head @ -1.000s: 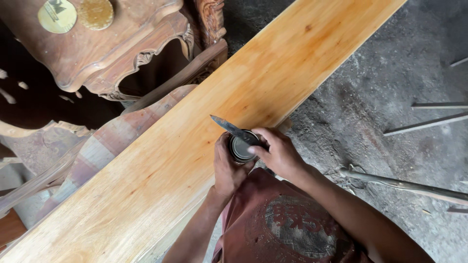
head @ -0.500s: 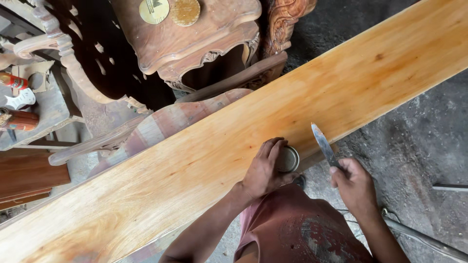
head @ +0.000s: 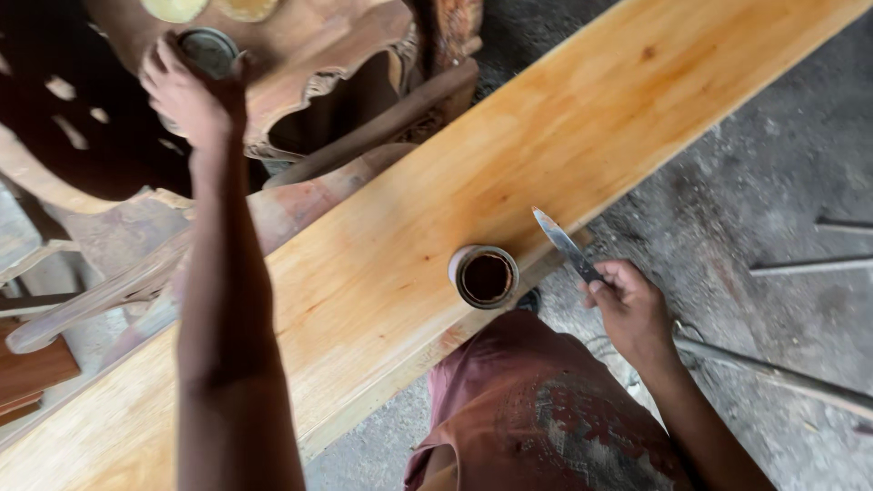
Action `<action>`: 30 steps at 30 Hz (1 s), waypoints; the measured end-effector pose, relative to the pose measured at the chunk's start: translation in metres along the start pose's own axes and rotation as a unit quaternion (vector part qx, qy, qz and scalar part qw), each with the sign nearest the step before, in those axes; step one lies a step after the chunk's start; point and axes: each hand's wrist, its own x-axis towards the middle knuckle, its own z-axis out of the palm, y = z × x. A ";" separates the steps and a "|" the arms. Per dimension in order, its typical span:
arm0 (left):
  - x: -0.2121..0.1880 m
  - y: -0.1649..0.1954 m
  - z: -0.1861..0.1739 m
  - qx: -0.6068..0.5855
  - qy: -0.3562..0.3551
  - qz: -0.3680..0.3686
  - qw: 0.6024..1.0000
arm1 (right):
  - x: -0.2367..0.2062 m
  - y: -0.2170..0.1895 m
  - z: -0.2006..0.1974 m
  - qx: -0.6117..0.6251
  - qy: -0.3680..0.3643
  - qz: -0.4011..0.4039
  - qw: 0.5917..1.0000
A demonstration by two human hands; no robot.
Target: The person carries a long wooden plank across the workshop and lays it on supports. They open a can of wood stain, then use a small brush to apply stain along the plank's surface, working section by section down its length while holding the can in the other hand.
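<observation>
My left hand [head: 186, 91] grips a round lid [head: 209, 50] over the carved chair [head: 300, 55], my right hand [head: 627, 309] clasps a knife [head: 564, 244] beside the open can [head: 484, 275] on the plank [head: 382, 264].

Open tin [head: 484, 276] upright on plank; lid [head: 207, 50] and knife [head: 566, 245] aloft.

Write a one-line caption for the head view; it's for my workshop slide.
Left hand sets a round lid on carved furniture; right hand holds a knife beside an open can on a plank.

Honey-yellow plank [head: 391, 273], dark brown liquid in open tin [head: 484, 276]
</observation>
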 end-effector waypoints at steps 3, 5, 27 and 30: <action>0.001 -0.010 -0.002 0.014 -0.059 -0.034 0.998 | -0.005 -0.007 -0.003 -0.049 0.021 0.016 0.998; -0.038 -0.008 -0.002 -0.017 0.067 0.055 0.996 | -0.011 -0.017 -0.008 -0.107 0.038 0.009 0.993; -0.348 0.090 -0.057 -0.539 -0.199 0.010 0.818 | 0.032 -0.019 0.009 -0.366 0.014 -0.214 0.905; -0.344 0.072 -0.068 -0.503 -0.151 -0.017 0.851 | 0.051 -0.006 0.018 -0.386 0.023 -0.242 0.890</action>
